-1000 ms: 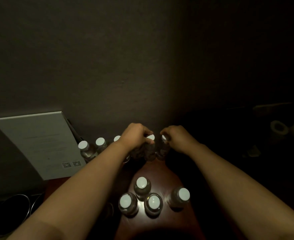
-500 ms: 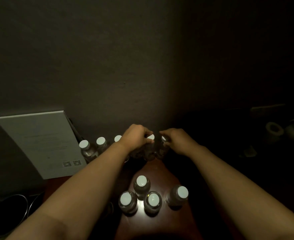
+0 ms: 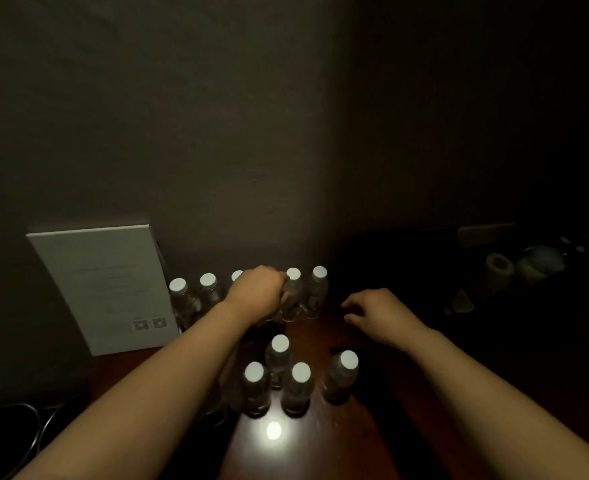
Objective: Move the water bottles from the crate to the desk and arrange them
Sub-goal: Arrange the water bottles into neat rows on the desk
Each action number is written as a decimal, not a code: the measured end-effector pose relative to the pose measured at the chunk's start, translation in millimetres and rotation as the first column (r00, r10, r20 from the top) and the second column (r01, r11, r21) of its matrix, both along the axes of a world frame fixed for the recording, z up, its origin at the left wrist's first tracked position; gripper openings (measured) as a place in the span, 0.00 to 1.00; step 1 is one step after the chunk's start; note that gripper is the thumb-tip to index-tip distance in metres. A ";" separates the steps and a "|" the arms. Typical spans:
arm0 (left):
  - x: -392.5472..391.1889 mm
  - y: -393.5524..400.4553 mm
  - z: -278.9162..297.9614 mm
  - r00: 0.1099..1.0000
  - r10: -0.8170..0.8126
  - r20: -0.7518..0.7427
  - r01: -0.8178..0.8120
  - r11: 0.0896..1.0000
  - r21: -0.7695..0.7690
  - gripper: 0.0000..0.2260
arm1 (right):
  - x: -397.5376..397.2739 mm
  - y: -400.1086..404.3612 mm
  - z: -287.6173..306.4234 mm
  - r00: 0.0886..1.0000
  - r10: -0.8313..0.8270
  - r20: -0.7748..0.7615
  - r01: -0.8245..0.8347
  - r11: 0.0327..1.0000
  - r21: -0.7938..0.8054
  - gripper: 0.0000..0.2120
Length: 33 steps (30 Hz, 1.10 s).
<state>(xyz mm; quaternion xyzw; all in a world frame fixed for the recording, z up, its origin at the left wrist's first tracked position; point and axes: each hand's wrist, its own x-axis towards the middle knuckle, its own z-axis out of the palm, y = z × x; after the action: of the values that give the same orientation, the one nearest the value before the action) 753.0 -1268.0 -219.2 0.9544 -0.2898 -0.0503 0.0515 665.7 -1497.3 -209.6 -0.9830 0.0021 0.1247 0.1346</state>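
Water bottles stand upright on the desk (image 3: 324,441) in two groups — a back row (image 3: 251,292) along the wall and a front cluster (image 3: 298,372) of four nearer the camera. All are clear plastic with round white caps.

Compared with half a second ago, the right hand (image 3: 377,313) has been pulled off the back row and moved to the right; the two rightmost bottles, one (image 3: 293,296) and the end one (image 3: 317,292), are now fully uncovered. The left hand (image 3: 256,296) has stayed on the row.

The left hand is seen curled, knuckles up, over a bottle mid-row; that bottle is hidden under it, so a true grip cannot be told. Three caps are visible to its left, two to its right, the nearer bottle touching the knuckles. The right hand hovers loose, fingers relaxed and slightly bent, nothing held, just right of the row's end and behind the front cluster.

Desk top is dark reddish wood, glossy — a bright round light reflection (image 3: 274,430) is seen near the front edge. A pale flat card (image 3: 102,289) with small printed squares is leaned against the wall left of the row. Dark wire loops (image 3: 19,424) are seen at lower left. Dim objects at far right are too dark to identify.
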 end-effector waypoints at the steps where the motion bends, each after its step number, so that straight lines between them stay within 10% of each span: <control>1: -9.9 5.5 3.5 1.000 0.000 0.007 0.000 1.000 0.027 0.14 | -9.5 1.8 0.4 1.000 -0.017 -0.010 0.016 1.000 -0.019 0.15; 19: -162.1 55.4 43.4 0.997 -0.064 0.039 0.062 0.997 0.048 0.15 | -168.5 39.1 50.1 0.984 -0.159 0.076 0.166 0.981 -0.096 0.17; 33: -165.3 47.6 39.0 0.996 0.086 0.039 -0.089 0.991 0.101 0.16 | -106.1 29.0 3.7 0.996 -0.064 0.057 0.070 0.991 -0.113 0.18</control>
<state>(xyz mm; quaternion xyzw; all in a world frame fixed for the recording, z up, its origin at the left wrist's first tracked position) 587.7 -1220.4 -180.2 0.9683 -0.2456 -0.0463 -0.0004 559.6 -1468.3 -205.9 -0.9915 0.0385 0.0937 0.0820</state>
